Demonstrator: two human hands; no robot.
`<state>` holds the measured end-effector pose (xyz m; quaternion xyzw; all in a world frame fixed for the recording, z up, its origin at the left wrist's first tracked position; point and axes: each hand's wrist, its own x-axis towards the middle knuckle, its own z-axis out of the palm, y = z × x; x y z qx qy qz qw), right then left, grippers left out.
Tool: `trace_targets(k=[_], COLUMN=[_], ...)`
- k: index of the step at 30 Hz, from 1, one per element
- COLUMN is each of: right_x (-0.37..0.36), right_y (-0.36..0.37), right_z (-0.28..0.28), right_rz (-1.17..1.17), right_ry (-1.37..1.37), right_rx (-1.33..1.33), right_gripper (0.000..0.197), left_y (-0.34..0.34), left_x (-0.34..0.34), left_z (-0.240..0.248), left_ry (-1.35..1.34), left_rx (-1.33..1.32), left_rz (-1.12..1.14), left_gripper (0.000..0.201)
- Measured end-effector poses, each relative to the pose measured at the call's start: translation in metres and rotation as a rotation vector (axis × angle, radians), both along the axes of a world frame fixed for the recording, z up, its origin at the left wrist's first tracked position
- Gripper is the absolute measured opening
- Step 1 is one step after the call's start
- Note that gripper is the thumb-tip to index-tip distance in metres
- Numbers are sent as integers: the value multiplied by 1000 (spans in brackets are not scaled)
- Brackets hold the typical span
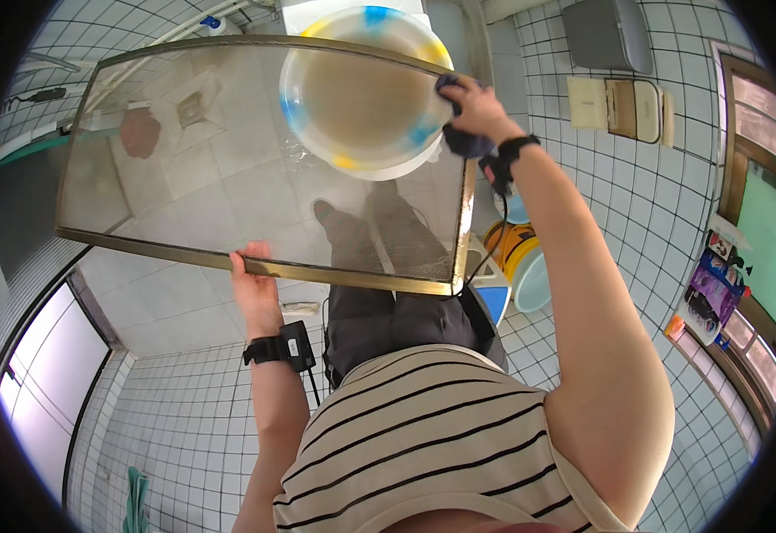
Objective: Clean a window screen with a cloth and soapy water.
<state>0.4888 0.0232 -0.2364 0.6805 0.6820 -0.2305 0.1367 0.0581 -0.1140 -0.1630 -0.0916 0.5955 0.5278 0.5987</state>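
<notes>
A large window screen (246,178) with a bronze-coloured frame and see-through mesh is held up in front of me, slightly tilted. My left hand (254,280) grips the near edge of its frame, fingers wrapped round from below. At the screen's right end, my right hand (478,108) is closed on a dark cloth (468,142), pressed against the frame near the far corner. Behind the mesh and beyond the far edge is a round basin (445,53) of cloudy brownish water, its rim patterned in blue and yellow.
To the right stand a yellow bucket (518,249) and a pale blue basin (532,280). A grey bin (608,35) and a cream box (634,111) are at the tiled right wall. Through the mesh show a floor drain (194,108) and a reddish-brown patch (140,132).
</notes>
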Motion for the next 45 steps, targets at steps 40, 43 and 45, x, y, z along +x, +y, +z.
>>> trace_targets(k=[40, 43, 45], right_x=[-55, -50, -51], right_y=[-108, -107, -106], right_z=[237, 249, 250], right_rz=[-1163, -1087, -924], right_ry=[2012, 2205, 1527], right_rx=[-109, -57, 231], right_gripper=[47, 52, 56], left_y=[39, 36, 24], left_x=[-21, -50, -69], left_z=[4, 8, 9], left_ry=[210, 133, 103], left_rx=[-135, -139, -133], left_rz=[190, 192, 202], left_gripper=[16, 15, 14])
